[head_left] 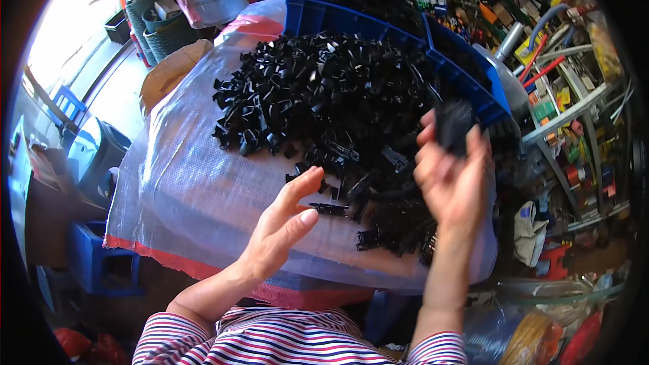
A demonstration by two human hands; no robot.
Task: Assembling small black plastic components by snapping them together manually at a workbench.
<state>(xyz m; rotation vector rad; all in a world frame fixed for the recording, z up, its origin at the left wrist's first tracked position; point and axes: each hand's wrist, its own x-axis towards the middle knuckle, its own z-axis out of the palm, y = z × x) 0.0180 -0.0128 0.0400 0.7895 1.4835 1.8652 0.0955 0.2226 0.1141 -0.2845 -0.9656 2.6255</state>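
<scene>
A large heap of small black plastic parts [331, 88] covers the woven plastic sheet [196, 196] in front of me. At the right side of the heap, my right hand [449, 179] is raised and closed on a dark black plastic piece [455, 127], blurred by motion, so its exact shape cannot be made out. Lower and to the left, my left hand [280, 223] hovers by the near edge of the heap with fingers stretched and thumb apart, holding nothing. Just beyond its thumb lies a slim black part [329, 209]. Longer black parts [395, 230] are gathered between the two hands.
Blue plastic bins [358, 19] with black parts line the far side, and another blue bin [466, 71] stands at the right. A metal rack [574, 122] crowded with goods rises on the right. A blue stool [101, 257] stands at lower left, near stacked baskets [145, 34] farther back.
</scene>
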